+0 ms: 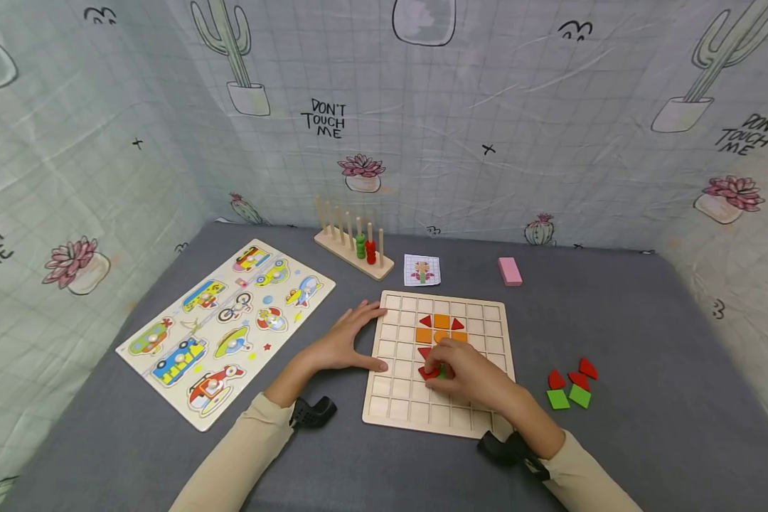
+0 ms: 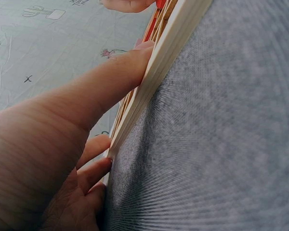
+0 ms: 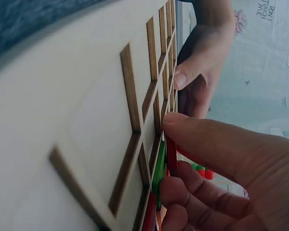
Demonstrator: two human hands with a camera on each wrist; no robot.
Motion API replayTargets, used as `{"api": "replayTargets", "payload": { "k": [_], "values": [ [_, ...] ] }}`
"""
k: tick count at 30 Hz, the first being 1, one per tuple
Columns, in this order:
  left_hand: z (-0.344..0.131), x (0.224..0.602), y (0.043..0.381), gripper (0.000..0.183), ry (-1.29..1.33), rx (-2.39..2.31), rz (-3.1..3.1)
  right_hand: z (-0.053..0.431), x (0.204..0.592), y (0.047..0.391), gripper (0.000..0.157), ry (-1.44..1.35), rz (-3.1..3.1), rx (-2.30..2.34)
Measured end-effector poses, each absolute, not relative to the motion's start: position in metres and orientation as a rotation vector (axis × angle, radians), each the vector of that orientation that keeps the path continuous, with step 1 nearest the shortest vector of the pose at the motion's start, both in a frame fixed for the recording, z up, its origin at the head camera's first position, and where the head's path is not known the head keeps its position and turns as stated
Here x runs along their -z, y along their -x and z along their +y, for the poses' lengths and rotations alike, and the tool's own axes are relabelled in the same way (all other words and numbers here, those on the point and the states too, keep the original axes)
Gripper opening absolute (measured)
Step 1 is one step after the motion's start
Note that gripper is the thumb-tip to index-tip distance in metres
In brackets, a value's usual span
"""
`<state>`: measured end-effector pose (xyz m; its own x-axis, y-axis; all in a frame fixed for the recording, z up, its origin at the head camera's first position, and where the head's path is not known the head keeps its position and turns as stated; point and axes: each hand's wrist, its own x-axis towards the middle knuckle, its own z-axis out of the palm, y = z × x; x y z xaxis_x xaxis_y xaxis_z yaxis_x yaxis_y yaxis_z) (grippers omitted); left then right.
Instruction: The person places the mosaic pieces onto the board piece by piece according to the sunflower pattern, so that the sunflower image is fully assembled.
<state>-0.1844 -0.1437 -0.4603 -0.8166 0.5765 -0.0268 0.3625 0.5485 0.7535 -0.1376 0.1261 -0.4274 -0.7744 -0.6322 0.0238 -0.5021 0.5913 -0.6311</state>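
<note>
A square wooden grid board (image 1: 404, 406) lies on the table with orange, red and green pieces in its cells. At its left edge my left hand (image 1: 345, 343) rests, thumb and fingers spread; the thumb (image 2: 120, 70) touches the rim in the left wrist view. My right hand (image 1: 470, 371) is over the board's middle, pinching a red piece (image 3: 171, 153) between thumb and fingers. Right beside that piece is a green piece (image 3: 159, 168), seen in the right wrist view. In the head view the right hand partly covers an orange round piece (image 1: 440, 336).
Loose red pieces (image 1: 556, 380) and green squares (image 1: 558, 400) lie right of the board. Behind it are a small pattern card (image 1: 422, 270), a pink block (image 1: 510, 272) and a peg stand (image 1: 358, 260) with green and red beads. A vehicle puzzle (image 1: 227, 320) lies at left.
</note>
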Motion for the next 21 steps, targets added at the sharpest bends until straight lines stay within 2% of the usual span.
{"api": "replayTargets", "payload": {
  "k": [21],
  "values": [
    [-0.1461, 0.4604, 0.1832, 0.094, -0.801, -1.131, 2.529, 0.1173, 0.4288, 0.1378, 0.004, 0.967, 2.649, 0.938]
  ]
}}
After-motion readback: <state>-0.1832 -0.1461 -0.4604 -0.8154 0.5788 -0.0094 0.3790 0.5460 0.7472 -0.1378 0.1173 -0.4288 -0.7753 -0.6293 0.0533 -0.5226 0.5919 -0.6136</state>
